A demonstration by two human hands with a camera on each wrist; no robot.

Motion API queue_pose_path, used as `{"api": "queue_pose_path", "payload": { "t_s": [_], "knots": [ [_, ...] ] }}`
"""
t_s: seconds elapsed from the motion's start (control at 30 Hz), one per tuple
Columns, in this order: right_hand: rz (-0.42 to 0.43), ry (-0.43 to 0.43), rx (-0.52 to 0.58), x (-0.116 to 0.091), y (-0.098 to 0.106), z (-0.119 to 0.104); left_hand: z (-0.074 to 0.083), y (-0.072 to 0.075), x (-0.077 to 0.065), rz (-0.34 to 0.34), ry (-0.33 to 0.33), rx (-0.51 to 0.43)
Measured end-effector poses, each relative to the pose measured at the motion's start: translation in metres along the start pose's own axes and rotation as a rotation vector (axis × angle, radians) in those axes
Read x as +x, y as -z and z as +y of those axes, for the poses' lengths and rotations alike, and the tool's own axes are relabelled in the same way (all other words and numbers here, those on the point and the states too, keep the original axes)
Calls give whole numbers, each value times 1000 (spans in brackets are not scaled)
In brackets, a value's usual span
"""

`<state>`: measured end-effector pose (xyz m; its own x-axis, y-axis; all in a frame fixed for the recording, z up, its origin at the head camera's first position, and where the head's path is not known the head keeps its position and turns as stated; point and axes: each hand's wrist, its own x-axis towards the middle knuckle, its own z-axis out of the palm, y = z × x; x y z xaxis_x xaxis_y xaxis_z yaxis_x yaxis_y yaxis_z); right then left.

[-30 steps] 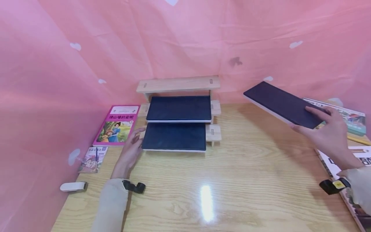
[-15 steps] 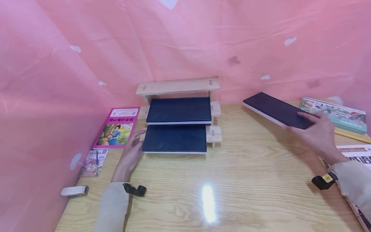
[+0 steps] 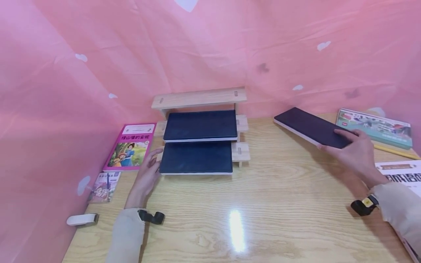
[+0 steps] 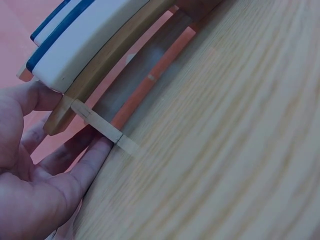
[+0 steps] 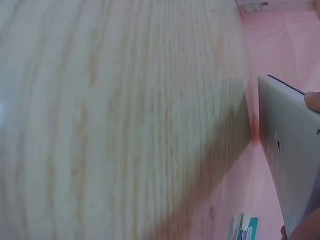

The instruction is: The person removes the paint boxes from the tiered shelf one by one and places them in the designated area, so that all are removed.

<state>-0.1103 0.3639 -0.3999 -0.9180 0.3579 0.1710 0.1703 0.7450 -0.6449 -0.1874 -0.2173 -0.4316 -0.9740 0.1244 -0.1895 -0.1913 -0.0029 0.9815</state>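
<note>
A pale wooden stepped stand stands against the back cloth. On its two lower steps lie flat boxes with dark navy tops and white sides, an upper box and a lower box. My left hand grips the left end of the lowest step; the left wrist view has its fingers around the step end and leg, close to the white box side. Over on the right, my right hand holds a third such box by its near right end, tilted above the table, with its pale underside showing in the right wrist view.
At left lie a pink picture book, a small booklet and a white device. On the right are a green box, a yellow pencil and a white book. Pink cloth rises behind the wooden table.
My right hand has moved left and lower with its box, which is now nearer the table. My left hand stays at the stand. The head view has shifted slightly.
</note>
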Motion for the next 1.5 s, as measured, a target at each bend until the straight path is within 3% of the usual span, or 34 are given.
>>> {"api": "queue_pose_path", "payload": {
  "t_s": [0.2,0.47,0.67,1.2,1.33,1.5],
  "knots": [
    [-36,16,-24,-4,1,8,1,0,-1,-4,1,4],
    [-102,189,-139,3,5,16,1,0,-1,-8,-6,9],
    [-215,190,-212,8,1,21,-3,2,-1,-8,3,-1],
    [-228,185,-235,6,-2,26,-3,-1,0,-11,-55,-27],
    [-223,149,-266,4,11,23,-4,-2,-1,-4,-31,-15],
    [-154,97,-267,4,32,16,0,-1,-2,3,-16,25]
  ]
}}
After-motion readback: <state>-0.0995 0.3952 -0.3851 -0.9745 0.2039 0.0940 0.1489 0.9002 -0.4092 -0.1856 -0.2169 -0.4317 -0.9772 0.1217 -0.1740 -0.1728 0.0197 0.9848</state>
